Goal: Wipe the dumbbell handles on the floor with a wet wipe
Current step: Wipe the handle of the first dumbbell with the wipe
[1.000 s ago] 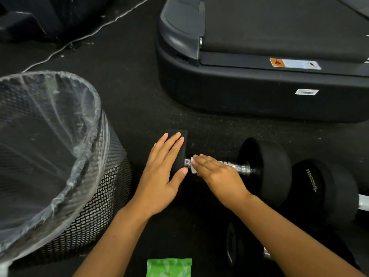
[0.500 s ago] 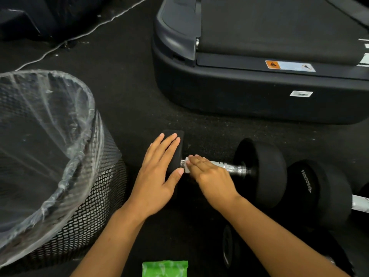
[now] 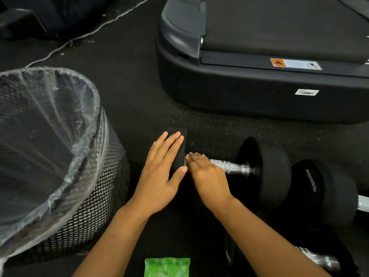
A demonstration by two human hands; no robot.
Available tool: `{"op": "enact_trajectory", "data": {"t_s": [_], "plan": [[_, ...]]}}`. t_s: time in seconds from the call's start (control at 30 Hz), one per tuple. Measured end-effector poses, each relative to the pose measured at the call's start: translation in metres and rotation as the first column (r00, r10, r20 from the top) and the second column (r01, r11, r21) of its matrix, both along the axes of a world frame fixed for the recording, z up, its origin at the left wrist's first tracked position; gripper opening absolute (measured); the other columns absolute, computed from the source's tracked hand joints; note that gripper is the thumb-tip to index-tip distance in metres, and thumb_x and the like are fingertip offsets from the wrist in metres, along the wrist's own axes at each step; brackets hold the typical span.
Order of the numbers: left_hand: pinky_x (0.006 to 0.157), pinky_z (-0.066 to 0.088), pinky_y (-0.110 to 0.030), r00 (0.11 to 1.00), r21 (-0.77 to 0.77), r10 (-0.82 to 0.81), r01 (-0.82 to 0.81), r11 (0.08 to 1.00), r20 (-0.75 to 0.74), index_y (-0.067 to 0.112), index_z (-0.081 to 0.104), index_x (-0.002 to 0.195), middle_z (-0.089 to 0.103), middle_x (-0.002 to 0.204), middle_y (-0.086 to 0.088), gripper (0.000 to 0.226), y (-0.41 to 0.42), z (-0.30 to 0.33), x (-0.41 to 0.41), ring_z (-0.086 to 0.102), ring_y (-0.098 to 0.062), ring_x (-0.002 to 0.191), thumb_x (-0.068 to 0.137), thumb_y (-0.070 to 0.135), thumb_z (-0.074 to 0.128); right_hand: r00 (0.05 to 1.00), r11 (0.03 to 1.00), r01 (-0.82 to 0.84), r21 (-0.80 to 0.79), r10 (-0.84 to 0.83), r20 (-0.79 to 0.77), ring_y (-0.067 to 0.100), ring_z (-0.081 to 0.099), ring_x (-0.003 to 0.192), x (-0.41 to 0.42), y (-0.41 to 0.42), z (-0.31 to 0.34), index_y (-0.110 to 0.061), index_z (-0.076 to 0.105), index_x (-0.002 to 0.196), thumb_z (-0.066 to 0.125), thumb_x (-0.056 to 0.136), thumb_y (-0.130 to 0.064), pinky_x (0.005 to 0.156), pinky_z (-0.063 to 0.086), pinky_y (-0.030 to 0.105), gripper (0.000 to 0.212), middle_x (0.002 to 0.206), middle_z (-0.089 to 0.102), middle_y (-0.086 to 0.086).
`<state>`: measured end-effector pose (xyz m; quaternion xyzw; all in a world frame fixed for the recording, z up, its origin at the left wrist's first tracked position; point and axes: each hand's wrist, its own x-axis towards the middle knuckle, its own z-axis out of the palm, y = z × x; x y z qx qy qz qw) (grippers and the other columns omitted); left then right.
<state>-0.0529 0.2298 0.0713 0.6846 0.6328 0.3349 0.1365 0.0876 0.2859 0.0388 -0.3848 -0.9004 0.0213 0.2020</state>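
Note:
A black dumbbell lies on the dark floor, its knurled metal handle point(image 3: 231, 167) running between a left head point(image 3: 178, 154) and a round right head point(image 3: 267, 170). My left hand point(image 3: 159, 176) rests flat on the left head, fingers straight. My right hand point(image 3: 207, 176) lies over the left end of the handle with its fingers curved across it. The wet wipe is almost hidden under those fingers.
A mesh bin point(image 3: 95, 196) with a clear liner stands at the left. A treadmill base point(image 3: 259, 92) fills the back right. A second dumbbell point(image 3: 327, 192) and a third dumbbell point(image 3: 317, 258) lie to the right. A green wipes pack point(image 3: 166, 266) sits near me. A white cable point(image 3: 79, 37) crosses the floor.
My right hand has slid left along the handle up against the left head, leaving more bare metal showing. My left hand has stayed on the head.

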Motion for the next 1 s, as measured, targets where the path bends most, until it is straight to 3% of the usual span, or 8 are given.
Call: {"op": "enact_trajectory", "data": {"t_s": [0.1, 0.2, 0.3, 0.37, 0.53, 0.63, 0.87, 1.0], "plan": [[0.113, 0.019, -0.050, 1.000, -0.002, -0.008, 0.008, 1.000, -0.002, 0.020, 0.024, 0.146, 0.018, 0.153, 0.011, 0.062, -0.001, -0.001, -0.001, 0.003, -0.007, 0.142, 0.090, 0.040, 0.042, 0.999, 0.992, -0.039, -0.120, 0.040, 0.007, 0.028, 0.066, 0.099, 0.017, 0.005, 0.007, -0.002, 0.067, 0.107, 0.080, 0.061, 0.002, 0.085, 0.051, 0.038, 0.048, 0.106, 0.069, 0.014], [0.113, 0.019, -0.051, 1.000, 0.007, -0.007, 0.007, 1.000, -0.009, 0.020, 0.024, 0.146, 0.019, 0.153, 0.011, 0.062, -0.002, -0.001, -0.001, 0.003, -0.008, 0.142, 0.091, 0.041, 0.041, 0.999, 0.947, 0.051, -0.317, -0.046, 0.025, 0.028, 0.063, 0.100, 0.009, 0.022, 0.023, -0.011, 0.067, 0.107, 0.060, 0.082, -0.002, 0.087, 0.050, 0.039, 0.027, 0.107, 0.068, 0.009], [0.113, 0.019, -0.052, 1.000, 0.009, -0.006, 0.006, 1.000, -0.007, 0.019, 0.025, 0.146, 0.020, 0.153, 0.010, 0.061, -0.001, -0.001, 0.000, 0.004, -0.008, 0.142, 0.091, 0.041, 0.041, 0.998, 0.925, 0.025, -0.378, -0.004, 0.059, 0.027, 0.059, 0.103, 0.000, 0.022, 0.028, -0.010, 0.063, 0.112, 0.050, 0.085, -0.001, 0.087, 0.046, 0.037, 0.031, 0.113, 0.063, 0.009], [0.113, 0.019, -0.051, 1.000, 0.005, -0.012, 0.012, 1.000, -0.007, 0.019, 0.024, 0.146, 0.019, 0.153, 0.010, 0.061, -0.001, -0.002, -0.001, 0.004, -0.009, 0.143, 0.091, 0.041, 0.041, 1.000, 0.928, -0.012, -0.372, 0.022, 0.022, 0.025, 0.057, 0.110, 0.010, 0.022, 0.027, -0.011, 0.060, 0.120, 0.050, 0.085, 0.002, 0.093, 0.044, 0.035, 0.040, 0.121, 0.061, 0.008], [0.113, 0.019, -0.051, 1.000, 0.018, -0.009, 0.009, 1.000, -0.016, 0.018, 0.025, 0.146, 0.020, 0.153, 0.008, 0.061, -0.002, -0.002, 0.000, 0.004, -0.010, 0.143, 0.091, 0.041, 0.041, 0.998, 0.877, 0.052, -0.477, -0.030, 0.053, 0.028, 0.062, 0.087, 0.005, 0.037, 0.027, -0.014, 0.068, 0.096, 0.050, 0.090, -0.009, 0.077, 0.048, 0.038, 0.020, 0.090, 0.068, 0.010], [0.113, 0.019, -0.051, 1.000, 0.014, -0.012, 0.012, 1.000, -0.015, 0.018, 0.024, 0.146, 0.020, 0.153, 0.009, 0.061, -0.002, -0.002, 0.000, 0.004, -0.009, 0.143, 0.091, 0.041, 0.040, 0.999, 0.869, 0.040, -0.493, -0.034, 0.020, 0.024, 0.062, 0.084, 0.007, 0.035, 0.028, -0.016, 0.069, 0.094, 0.052, 0.089, -0.007, 0.076, 0.050, 0.037, 0.020, 0.087, 0.068, 0.007], [0.113, 0.018, -0.051, 1.000, 0.017, -0.009, 0.009, 1.000, -0.013, 0.019, 0.024, 0.146, 0.020, 0.153, 0.009, 0.061, -0.002, -0.001, 0.000, 0.004, -0.009, 0.143, 0.091, 0.042, 0.040, 0.995, 0.811, 0.073, -0.580, -0.019, 0.099, 0.024, 0.062, 0.082, 0.003, 0.045, 0.037, -0.009, 0.068, 0.090, 0.050, 0.094, -0.018, 0.076, 0.050, 0.038, 0.021, 0.084, 0.066, 0.011], [0.114, 0.017, -0.050, 1.000, 0.018, -0.019, 0.019, 1.000, -0.013, 0.019, 0.024, 0.146, 0.019, 0.153, 0.009, 0.061, -0.002, -0.002, -0.001, 0.003, -0.009, 0.143, 0.091, 0.041, 0.039, 0.989, 0.769, 0.119, -0.628, -0.037, 0.143, 0.021, 0.061, 0.084, 0.008, 0.053, 0.042, -0.011, 0.071, 0.093, 0.050, 0.093, -0.014, 0.076, 0.050, 0.034, 0.020, 0.089, 0.067, 0.009]]}}
